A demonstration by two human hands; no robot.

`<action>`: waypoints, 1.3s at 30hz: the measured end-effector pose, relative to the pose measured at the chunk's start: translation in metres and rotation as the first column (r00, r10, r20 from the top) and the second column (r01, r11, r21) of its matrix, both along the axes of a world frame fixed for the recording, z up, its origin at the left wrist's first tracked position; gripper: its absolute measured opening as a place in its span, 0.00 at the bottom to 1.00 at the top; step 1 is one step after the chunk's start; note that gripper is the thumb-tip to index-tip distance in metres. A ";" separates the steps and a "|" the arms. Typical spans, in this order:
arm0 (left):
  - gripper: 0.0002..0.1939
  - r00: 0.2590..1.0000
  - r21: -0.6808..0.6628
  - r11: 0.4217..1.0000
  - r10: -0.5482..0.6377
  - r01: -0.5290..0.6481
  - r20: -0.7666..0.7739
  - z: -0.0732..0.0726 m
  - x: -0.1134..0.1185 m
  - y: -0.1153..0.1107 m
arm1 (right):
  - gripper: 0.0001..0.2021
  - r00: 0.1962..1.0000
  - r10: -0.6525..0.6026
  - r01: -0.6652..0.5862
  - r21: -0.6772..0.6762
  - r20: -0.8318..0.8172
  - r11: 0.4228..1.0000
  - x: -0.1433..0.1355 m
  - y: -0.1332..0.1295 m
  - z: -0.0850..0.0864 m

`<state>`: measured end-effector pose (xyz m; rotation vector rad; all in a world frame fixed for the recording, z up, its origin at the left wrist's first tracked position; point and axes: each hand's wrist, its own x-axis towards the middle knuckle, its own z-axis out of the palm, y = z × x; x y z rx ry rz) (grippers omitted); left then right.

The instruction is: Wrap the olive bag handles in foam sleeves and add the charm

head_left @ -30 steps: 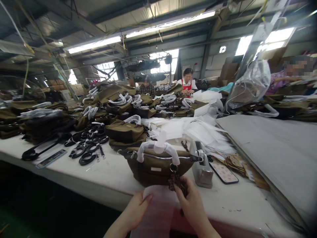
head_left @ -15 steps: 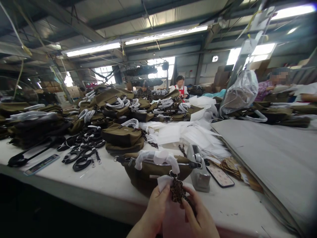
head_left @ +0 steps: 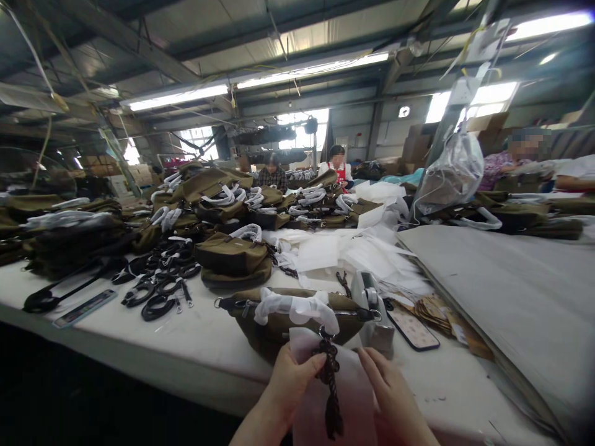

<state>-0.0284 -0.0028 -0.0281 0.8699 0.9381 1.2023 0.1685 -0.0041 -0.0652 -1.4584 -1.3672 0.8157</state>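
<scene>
An olive bag (head_left: 274,328) with a white-wrapped handle (head_left: 297,308) stands at the table's front edge. From a ring at the handle's right end hangs a dark braided charm (head_left: 331,384), its tassel pointing down. Behind the charm is a sheet of thin white paper (head_left: 357,402). My left hand (head_left: 290,381) pinches the paper's left side, with the thumb on the charm's upper part. On the right edge of the paper, my right hand (head_left: 385,378) is closed, thumb and fingers together.
Right of the bag are a grey metal device (head_left: 376,337) and a patterned phone (head_left: 414,329). Black straps (head_left: 158,303) and another phone (head_left: 85,308) lie left. Behind are piled olive bags (head_left: 235,254) and white sheets (head_left: 325,251). Several people sit farther back.
The charm, bunched between my hands before, now hangs straight down over the paper. My right hand has left the charm and moved right to the paper's edge. The paper is spread wider.
</scene>
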 end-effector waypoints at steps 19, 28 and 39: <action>0.19 0.994 0.030 0.999 0.038 -0.036 -0.103 -0.006 0.002 0.002 | 0.22 0.966 -0.052 0.080 0.101 -0.252 0.992 -0.047 -0.030 0.000; 0.13 0.972 0.161 0.986 0.069 -0.032 -0.226 0.000 0.010 -0.005 | 0.20 0.992 0.046 -0.034 0.096 -0.121 0.995 -0.058 -0.008 0.030; 0.15 0.868 0.283 0.956 0.205 -0.079 -0.452 -0.010 0.007 -0.014 | 0.25 0.969 0.111 -0.080 0.144 -0.220 0.986 -0.065 -0.020 0.029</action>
